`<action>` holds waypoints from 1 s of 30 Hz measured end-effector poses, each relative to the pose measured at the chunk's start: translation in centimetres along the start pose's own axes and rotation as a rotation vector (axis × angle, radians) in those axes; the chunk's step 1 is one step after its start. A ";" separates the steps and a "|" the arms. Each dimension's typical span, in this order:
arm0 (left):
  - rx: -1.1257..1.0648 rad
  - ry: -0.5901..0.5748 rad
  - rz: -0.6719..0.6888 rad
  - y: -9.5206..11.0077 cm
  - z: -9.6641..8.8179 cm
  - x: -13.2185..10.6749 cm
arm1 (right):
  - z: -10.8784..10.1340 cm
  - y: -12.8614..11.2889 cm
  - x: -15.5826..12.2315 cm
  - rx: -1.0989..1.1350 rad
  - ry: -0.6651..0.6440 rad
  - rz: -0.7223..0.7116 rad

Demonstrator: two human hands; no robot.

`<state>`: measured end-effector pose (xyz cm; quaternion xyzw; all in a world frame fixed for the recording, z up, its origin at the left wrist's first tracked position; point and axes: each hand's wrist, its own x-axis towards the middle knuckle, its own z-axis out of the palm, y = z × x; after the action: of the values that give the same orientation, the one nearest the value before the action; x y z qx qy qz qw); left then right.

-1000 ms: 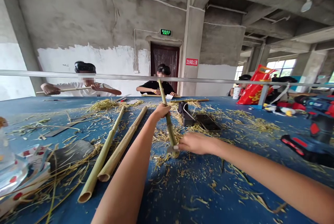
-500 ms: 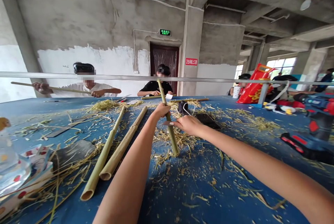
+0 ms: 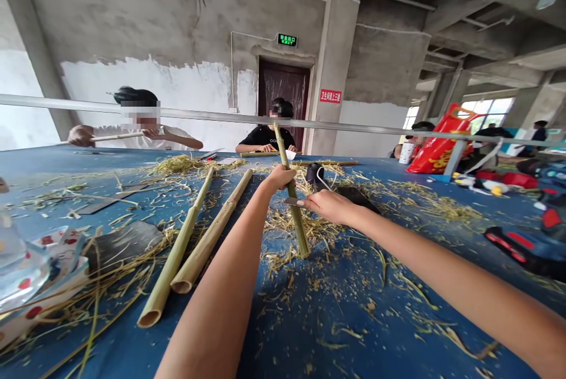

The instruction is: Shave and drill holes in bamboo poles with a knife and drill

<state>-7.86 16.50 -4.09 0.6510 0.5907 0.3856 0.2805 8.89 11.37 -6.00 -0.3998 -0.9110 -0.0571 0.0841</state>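
Note:
My left hand [image 3: 280, 177] is wrapped round a green bamboo stick [image 3: 298, 228], which stands tilted with its lower end on the blue table [image 3: 309, 332]. In my right hand [image 3: 327, 205] is a small flat metal blade [image 3: 292, 201], pinched between the fingers and laid against the bamboo below my left hand. Pale shavings [image 3: 283, 217] lie around the stick's foot. To the left of my left forearm rest two more bamboo tubes, a greenish one [image 3: 177, 261] and a yellower one [image 3: 216, 228], their hollow ends towards me.
A cordless drill [image 3: 526, 249] lies at the right. Past my right hand are a dark object with a white cord [image 3: 315, 175] and a black plate [image 3: 356, 196]. A strawberry-patterned packet [image 3: 44, 308] sits at the left. Across the table, two people [image 3: 141, 131] handle sticks.
The view has shifted slightly. My hands keep their hold on the bamboo and blade, with the blade still against the stick. The person at the left has lowered their stick's far end.

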 end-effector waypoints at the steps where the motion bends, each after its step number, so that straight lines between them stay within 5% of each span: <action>1: -0.002 0.001 0.004 0.0 0.0 0.0 | 0.0 0.0 -0.1 0.007 0.000 0.003; 30: -0.027 0.000 0.010 -0.2 0.0 -0.1 | 0.0 0.7 0.3 0.130 -0.045 -0.036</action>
<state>-7.95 16.45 -4.24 0.6499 0.5823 0.3951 0.2873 9.24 12.04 -5.93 -0.3781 -0.9215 0.0097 0.0885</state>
